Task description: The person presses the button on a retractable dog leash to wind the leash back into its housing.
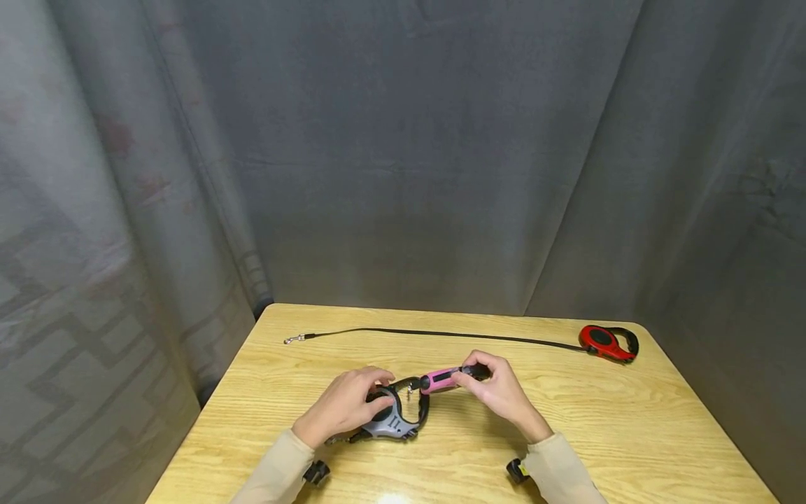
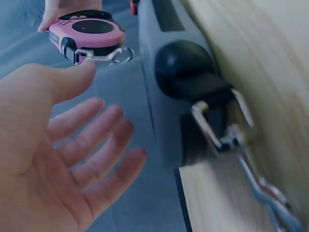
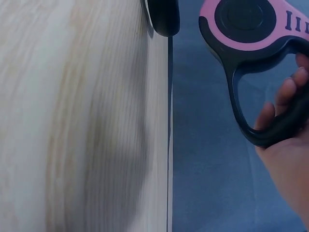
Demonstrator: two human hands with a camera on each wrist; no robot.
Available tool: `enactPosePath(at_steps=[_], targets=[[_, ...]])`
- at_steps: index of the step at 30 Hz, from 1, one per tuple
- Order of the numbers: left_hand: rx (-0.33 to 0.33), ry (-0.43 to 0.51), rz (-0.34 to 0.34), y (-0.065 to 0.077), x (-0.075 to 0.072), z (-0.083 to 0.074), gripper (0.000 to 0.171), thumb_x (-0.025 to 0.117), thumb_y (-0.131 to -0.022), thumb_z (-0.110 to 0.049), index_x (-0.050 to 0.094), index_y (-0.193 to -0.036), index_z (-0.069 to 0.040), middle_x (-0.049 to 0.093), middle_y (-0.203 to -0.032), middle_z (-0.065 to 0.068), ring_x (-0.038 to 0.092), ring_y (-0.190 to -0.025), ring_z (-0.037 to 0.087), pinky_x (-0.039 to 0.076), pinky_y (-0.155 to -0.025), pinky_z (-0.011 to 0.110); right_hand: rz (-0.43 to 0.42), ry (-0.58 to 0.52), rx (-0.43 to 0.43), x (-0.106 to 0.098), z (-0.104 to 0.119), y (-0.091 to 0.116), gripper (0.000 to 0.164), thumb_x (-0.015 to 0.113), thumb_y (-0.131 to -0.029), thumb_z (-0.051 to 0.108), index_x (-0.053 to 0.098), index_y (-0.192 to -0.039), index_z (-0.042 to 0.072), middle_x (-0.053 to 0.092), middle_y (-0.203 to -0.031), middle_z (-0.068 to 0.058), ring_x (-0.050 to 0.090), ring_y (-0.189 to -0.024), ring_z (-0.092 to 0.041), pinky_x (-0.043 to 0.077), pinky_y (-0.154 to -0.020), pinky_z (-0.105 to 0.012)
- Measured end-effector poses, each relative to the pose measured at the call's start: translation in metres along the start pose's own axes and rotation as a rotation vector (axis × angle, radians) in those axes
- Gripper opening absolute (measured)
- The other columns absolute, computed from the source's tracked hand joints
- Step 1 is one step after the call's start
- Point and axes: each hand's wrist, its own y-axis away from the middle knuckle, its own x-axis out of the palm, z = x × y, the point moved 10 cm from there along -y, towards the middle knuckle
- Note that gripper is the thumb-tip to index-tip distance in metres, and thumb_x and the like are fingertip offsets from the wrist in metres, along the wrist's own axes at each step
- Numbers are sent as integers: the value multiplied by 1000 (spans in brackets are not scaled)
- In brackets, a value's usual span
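Note:
My right hand [image 1: 500, 395] grips the black handle of a pink retractable dog leash [image 1: 439, 380], held above the table. In the right wrist view its fingers curl round the handle of the pink leash [image 3: 245, 19]. A metal clip [image 2: 104, 59] hangs from the pink leash close to my left thumb; touch cannot be made out. My left hand [image 2: 72, 150] has loosely spread fingers. Beside it stands a grey retractable leash [image 2: 164, 121], its clip trailing onto the table. From the head view, my left hand [image 1: 346, 402] is over the grey leash [image 1: 392, 425].
Toward the back right corner of the wooden table [image 1: 630, 434] lies a red retractable leash [image 1: 598, 339]. Its black strap [image 1: 441, 333] runs leftward along the back, ending in a metal clip [image 1: 294, 339]. Grey curtains [image 1: 403, 175] hang behind and at both sides.

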Motion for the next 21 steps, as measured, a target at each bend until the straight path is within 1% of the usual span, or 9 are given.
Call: enactPosePath(at_steps=[2,4,7,9,12,14,16,18,21], targets=[[-11,6,0,-1,0,-3,44,71,-104,-40,68,-140,-15,73,-132,-1,70,-103,11,58,-83,33,-7,0,-13,-1,0,1,17,84,-91,14,70,-86,21,64,-82,4,51,-70,-6,45,-65,-26],[-21,23,-8,-2,-1,-6,49,69,-104,-44,66,-143,-15,71,-136,0,70,-108,15,58,-86,35,-14,-2,-30,-2,1,2,18,84,-91,13,69,-86,21,64,-81,5,51,-71,-6,45,-65,-26],[-43,79,-25,-6,-1,-9,55,64,-105,-52,64,-145,-15,70,-138,0,69,-111,16,57,-88,36,-27,-12,-66,-4,3,3,19,83,-92,10,68,-85,21,64,-81,5,52,-72,-5,45,-66,-26],[-58,117,-39,-10,-1,-11,57,61,-105,-57,64,-145,-17,71,-138,0,69,-111,16,57,-86,34,-39,-25,-95,-5,6,4,21,83,-92,8,68,-85,20,64,-80,5,52,-71,-4,45,-65,-26],[-71,177,-49,-15,1,-14,57,57,-106,-58,65,-145,-17,73,-134,1,70,-110,16,56,-86,33,-53,-54,-136,-6,10,5,23,82,-92,4,67,-85,20,63,-80,4,53,-71,-4,45,-65,-25],[-74,221,-37,-19,5,-17,57,55,-108,-57,65,-144,-15,75,-129,2,71,-108,15,57,-86,34,-55,-78,-168,-5,14,5,23,81,-92,1,67,-86,18,63,-81,3,53,-72,-4,46,-66,-25],[-81,264,-11,-22,12,-20,58,54,-109,-56,64,-145,-11,77,-124,3,73,-105,14,58,-88,34,-57,-102,-200,-5,17,6,23,80,-91,-2,67,-87,16,63,-82,1,54,-74,-5,48,-67,-26],[-91,310,24,-26,18,-23,59,53,-109,-55,63,-146,-10,78,-121,5,74,-103,14,58,-88,35,-60,-121,-228,-5,20,7,22,79,-91,-5,67,-88,14,64,-83,-1,55,-75,-7,49,-68,-27],[-97,372,67,-31,27,-27,57,52,-110,-54,62,-147,-11,79,-118,7,74,-102,14,57,-85,34,-77,-136,-244,-6,21,9,24,78,-90,-8,68,-88,14,64,-82,-1,56,-75,-5,50,-67,-25]])
